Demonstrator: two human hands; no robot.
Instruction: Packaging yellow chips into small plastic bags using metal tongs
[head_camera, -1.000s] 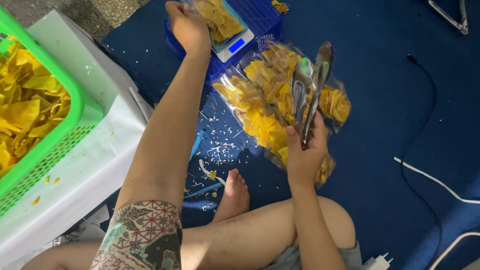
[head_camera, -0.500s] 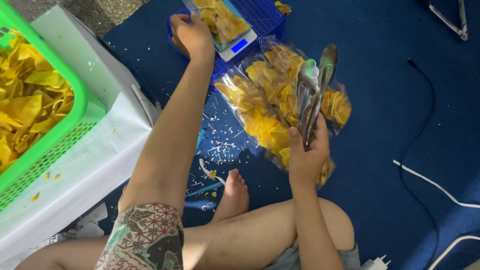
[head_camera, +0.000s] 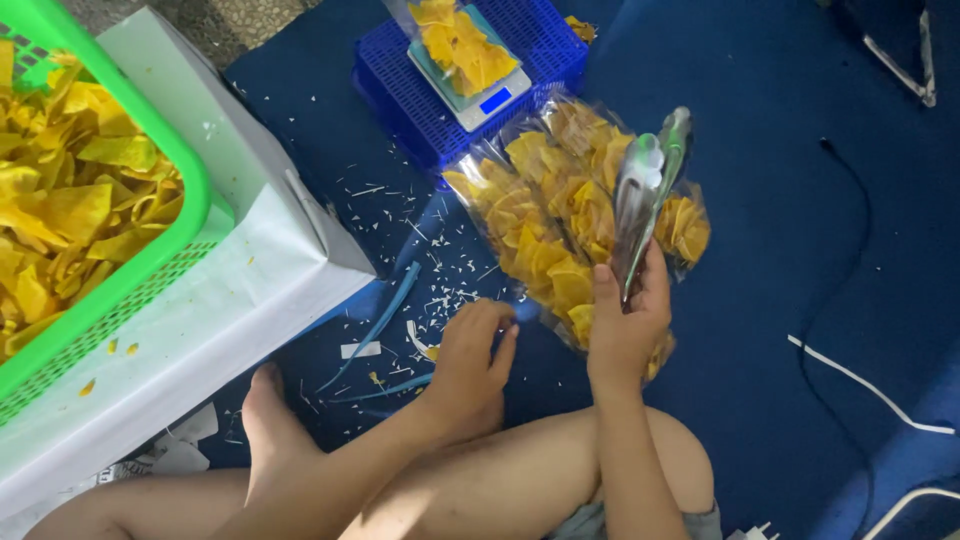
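Left hand (head_camera: 470, 365) back from scale (head_camera: 470, 75), now low on mat (head_camera: 780, 200) near scraps (head_camera: 440, 290), fingers curled, empty. Right hand (head_camera: 625, 335) grips tongs (head_camera: 645, 190) over chip bags (head_camera: 560, 220). Bag left on scale.

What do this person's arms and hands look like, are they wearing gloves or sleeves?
No gloves or sleeves show: the left hand and right hand are bare, as are both forearms. No rings, watch or bracelets are visible. The fingers are uncovered.

The right hand (head_camera: 625, 335) grips metal tongs (head_camera: 645, 195) pointing toward twelve o'clock over clear bags of yellow chips (head_camera: 555, 235). The left hand (head_camera: 470, 365) rests on the littered blue mat (head_camera: 760, 250). At nine o'clock sits a green basket (head_camera: 195, 215).
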